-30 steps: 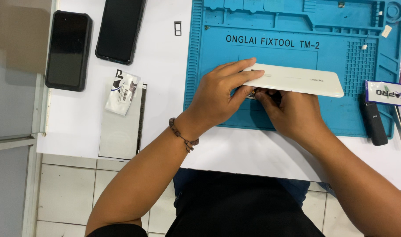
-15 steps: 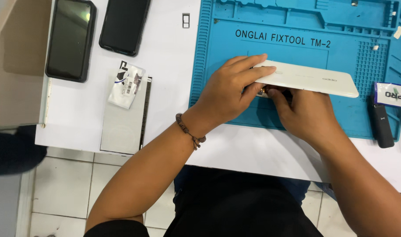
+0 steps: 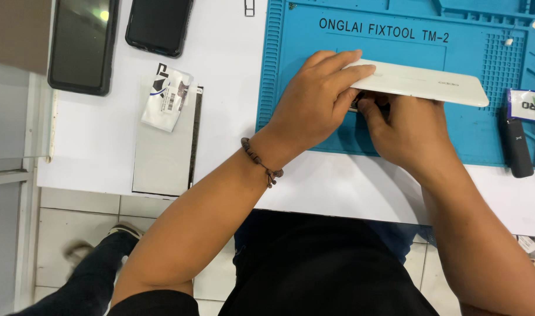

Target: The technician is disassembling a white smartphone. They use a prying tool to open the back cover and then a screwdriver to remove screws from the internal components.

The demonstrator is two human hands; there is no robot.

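- Two hands work together over a blue silicone work mat [image 3: 314, 126] in the head view, the only view there is.
- The left hand [image 3: 314, 105] grips a white phone [image 3: 422, 85] at its near end, fingers laid over the top face and thumb tucked beneath the edge.
- The right hand [image 3: 405, 131] sits just beside the left and under the phone's lower edge, fingers curled and pinched around something small and dark at that edge; what it is cannot be told.
- The white phone is lifted on its long edge, tilted over the mat, stretching away from both hands toward the right.
- A beaded bracelet [image 3: 261, 161] circles the left wrist.
- Beyond the right hand, at the mat's right edge, lie a dark stubby tool [image 3: 516, 149] and a small white-and-blue packet [image 3: 527, 105].
- Left of the left hand, on the white tabletop [image 3: 103, 146], a grey flat panel [image 3: 159, 155] lies with a small plastic sachet [image 3: 165, 96] on its far end.
- Farther off on the left side, two black phones [image 3: 80, 44] lie face up, well apart from the hands.
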